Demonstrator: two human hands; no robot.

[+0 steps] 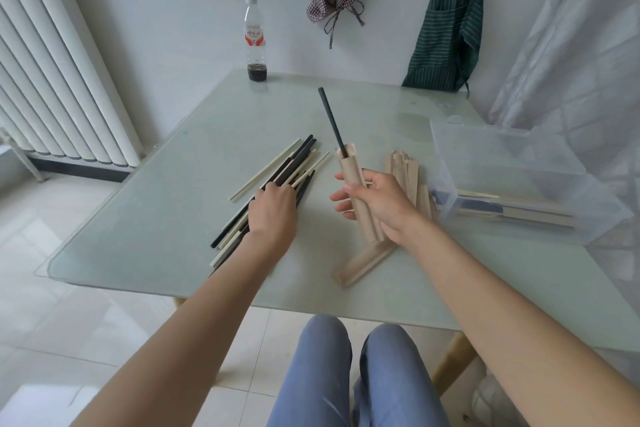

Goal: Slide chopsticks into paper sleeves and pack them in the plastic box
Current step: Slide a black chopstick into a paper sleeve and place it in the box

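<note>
Tan paper sleeve (356,194) holds 1 black chopstick (331,120) upright.

A black chopstick (331,120) stands half inside a tilted tan paper sleeve (358,196). Loose black and pale wooden chopsticks (277,180) lie left; spare tan sleeves (410,177) beside the clear plastic box (519,184).

On the glass surface (166,218), the left hand (273,210) rests on a pile of black and pale chopsticks (277,177) while the right hand (377,201) grips a tan paper sleeve (349,170) with a black chopstick (330,118) sticking up from it, near a sleeve stack (408,170) and an open plastic box (512,163).
</note>
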